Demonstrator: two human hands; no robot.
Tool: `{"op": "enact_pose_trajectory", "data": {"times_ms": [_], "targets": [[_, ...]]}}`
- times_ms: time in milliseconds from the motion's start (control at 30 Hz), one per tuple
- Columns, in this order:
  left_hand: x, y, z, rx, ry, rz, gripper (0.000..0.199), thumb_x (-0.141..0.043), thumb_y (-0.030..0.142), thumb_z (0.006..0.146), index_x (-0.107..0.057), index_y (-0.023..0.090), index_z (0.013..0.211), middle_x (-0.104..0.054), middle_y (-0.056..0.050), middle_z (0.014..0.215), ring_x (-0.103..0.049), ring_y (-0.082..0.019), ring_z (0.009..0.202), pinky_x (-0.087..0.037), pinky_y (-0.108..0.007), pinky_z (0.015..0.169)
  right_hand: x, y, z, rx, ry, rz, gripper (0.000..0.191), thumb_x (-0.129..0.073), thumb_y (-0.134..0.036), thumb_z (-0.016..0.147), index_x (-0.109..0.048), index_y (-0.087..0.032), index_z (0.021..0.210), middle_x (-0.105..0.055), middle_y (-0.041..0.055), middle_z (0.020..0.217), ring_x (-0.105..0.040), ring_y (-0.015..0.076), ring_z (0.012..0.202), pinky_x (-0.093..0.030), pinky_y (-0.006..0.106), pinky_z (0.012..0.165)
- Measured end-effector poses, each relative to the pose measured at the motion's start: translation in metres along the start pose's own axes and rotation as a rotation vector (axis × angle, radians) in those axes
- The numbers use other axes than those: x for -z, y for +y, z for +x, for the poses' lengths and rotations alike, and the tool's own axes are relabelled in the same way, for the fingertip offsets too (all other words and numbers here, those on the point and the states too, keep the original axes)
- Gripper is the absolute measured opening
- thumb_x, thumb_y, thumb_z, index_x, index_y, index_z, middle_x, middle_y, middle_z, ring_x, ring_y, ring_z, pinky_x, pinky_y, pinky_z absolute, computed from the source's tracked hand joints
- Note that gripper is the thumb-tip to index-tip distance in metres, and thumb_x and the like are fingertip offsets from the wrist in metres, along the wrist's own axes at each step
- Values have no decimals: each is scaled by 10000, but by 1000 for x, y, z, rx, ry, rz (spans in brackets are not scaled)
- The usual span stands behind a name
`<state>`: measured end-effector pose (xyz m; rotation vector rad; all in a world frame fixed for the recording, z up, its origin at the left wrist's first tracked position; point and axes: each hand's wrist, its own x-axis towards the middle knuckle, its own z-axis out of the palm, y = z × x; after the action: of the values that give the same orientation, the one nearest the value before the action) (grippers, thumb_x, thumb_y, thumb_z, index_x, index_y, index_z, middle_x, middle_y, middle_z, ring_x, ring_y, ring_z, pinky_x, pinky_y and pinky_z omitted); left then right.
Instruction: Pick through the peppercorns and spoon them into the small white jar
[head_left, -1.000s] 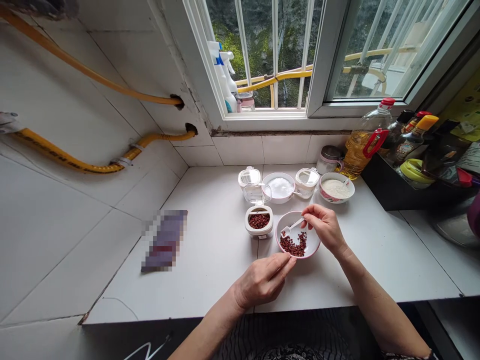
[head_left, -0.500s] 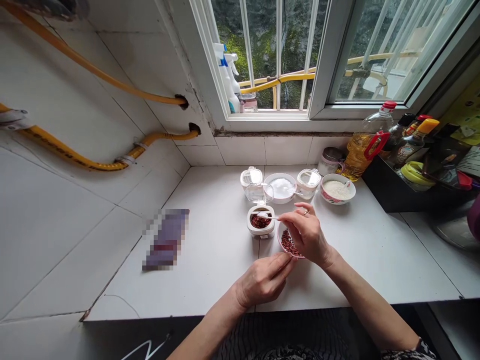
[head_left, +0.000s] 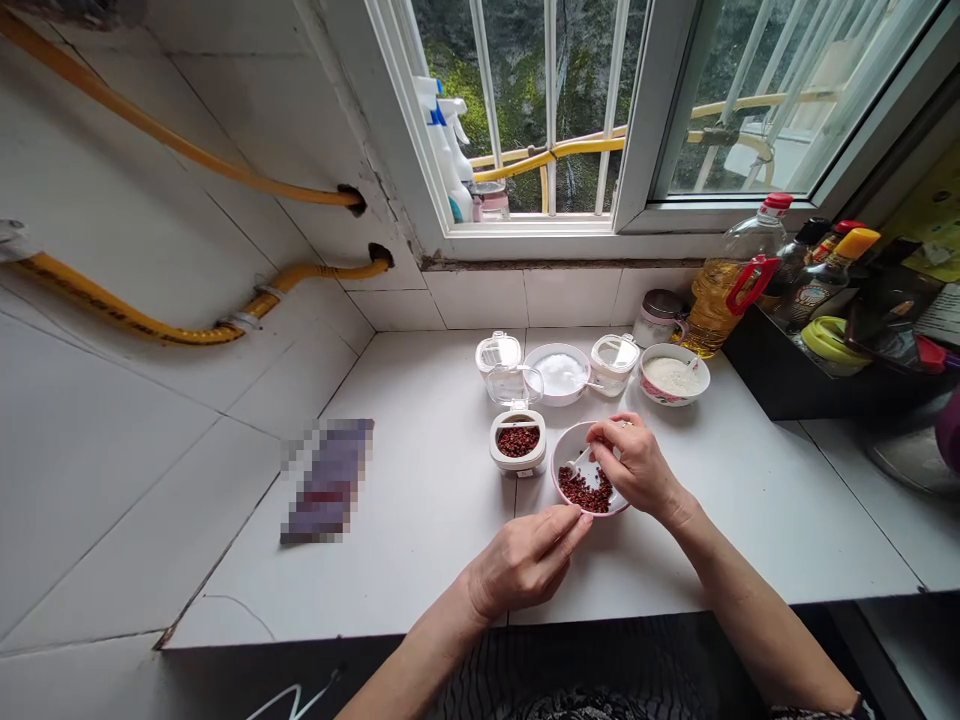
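Note:
A white bowl (head_left: 559, 445) with a pink rim holds reddish-brown grains (head_left: 589, 492), gathered toward its near side. My left hand (head_left: 529, 562) pinches the near rim of this bowl. Above its right side, my right hand (head_left: 636, 465) is closed on a small white spoon (head_left: 580, 461), whose head is down in the bowl at the grains. Just left of the bowl stands a square clear jar (head_left: 517, 462) with a white collar, its lid flipped up at the back and the same grains inside.
Behind stand a lidded jar (head_left: 499, 352), a bowl of white powder (head_left: 557, 375), another lidded jar (head_left: 615, 367) and a flowered bowl of pale grains (head_left: 674, 378). An oil bottle (head_left: 712, 300) and a black rack (head_left: 772, 370) are at right; a blurred purple packet (head_left: 327, 482) lies left.
My right hand has moved the spoon from over the open jar to the right and down into the bowl. The left hand stays at the rim. The view has shifted slightly.

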<state>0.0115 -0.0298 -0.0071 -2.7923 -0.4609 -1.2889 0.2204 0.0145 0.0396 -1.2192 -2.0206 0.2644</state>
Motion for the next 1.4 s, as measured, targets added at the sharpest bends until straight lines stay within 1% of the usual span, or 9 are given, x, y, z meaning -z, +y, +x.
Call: {"op": "enact_pose_trajectory", "data": {"times_ms": [167,300,500,700,933,1100,1267,1333,1400], "targets": [[0,0,0,-2,5,8,482,-402,-2,911,-488,30,1384,-700,-163,1052,-718,-223,996,-647,-317,803,3,-6,1,-219,16,154,160,-520,-162,837,-615,-243,736,-715,-9,602,-648,214,764,-459,353,825],[0,0,1,-7,11,7,439,-419,-5,905,-527,11,1330,-698,-170,1046,-717,-230,990,-648,-314,794,9,-5,2,-356,45,279,149,-523,-226,837,-625,-233,727,-701,-15,581,-639,192,652,-463,336,776],[0,0,0,1,8,3,490,-406,5,916,-477,37,1400,-700,-157,1064,-713,-222,1024,-643,-312,823,11,-5,4,-374,82,256,142,-541,-248,815,-630,-231,706,-704,-10,569,-630,199,673,-459,361,829],[-1,-1,-1,-10,11,-6,458,-431,-11,895,-519,4,1344,-696,-177,1054,-715,-236,1007,-644,-322,821,11,-5,4,-467,85,474,101,-570,-255,783,-641,-209,728,-692,-1,559,-626,175,559,-484,309,622],[-1,-1,-1,-5,8,-16,480,-434,-16,887,-505,12,1361,-691,-172,1060,-711,-228,1024,-642,-318,836,11,-5,10,-552,115,658,158,-645,-347,768,-638,-190,756,-689,13,571,-626,165,535,-498,294,550],[-1,-1,0,-16,10,-8,482,-427,-14,881,-505,5,1356,-688,-178,1067,-710,-237,1030,-645,-334,845,2,-21,17,-396,237,626,169,-624,-364,860,-632,-195,862,-741,49,718,-702,195,665,-526,308,592],[-2,-1,0,-13,20,-3,519,-406,-9,889,-459,12,1405,-696,-179,1074,-716,-239,1021,-649,-338,820,-5,-34,16,65,263,194,122,-527,-187,944,-632,-236,903,-772,11,767,-681,174,666,-495,443,927],[-2,-1,0,-11,22,1,520,-413,-9,887,-462,15,1404,-699,-172,1062,-721,-235,996,-651,-329,797,-3,-34,15,223,253,84,168,-505,-137,941,-628,-244,902,-771,-10,767,-646,151,596,-467,448,967],[-2,-1,0,-12,21,1,520,-419,-12,882,-468,11,1399,-697,-175,1065,-719,-238,1001,-649,-331,804,1,-30,13,278,281,41,176,-511,-116,929,-627,-248,918,-773,-14,777,-643,153,593,-464,441,961]]}}
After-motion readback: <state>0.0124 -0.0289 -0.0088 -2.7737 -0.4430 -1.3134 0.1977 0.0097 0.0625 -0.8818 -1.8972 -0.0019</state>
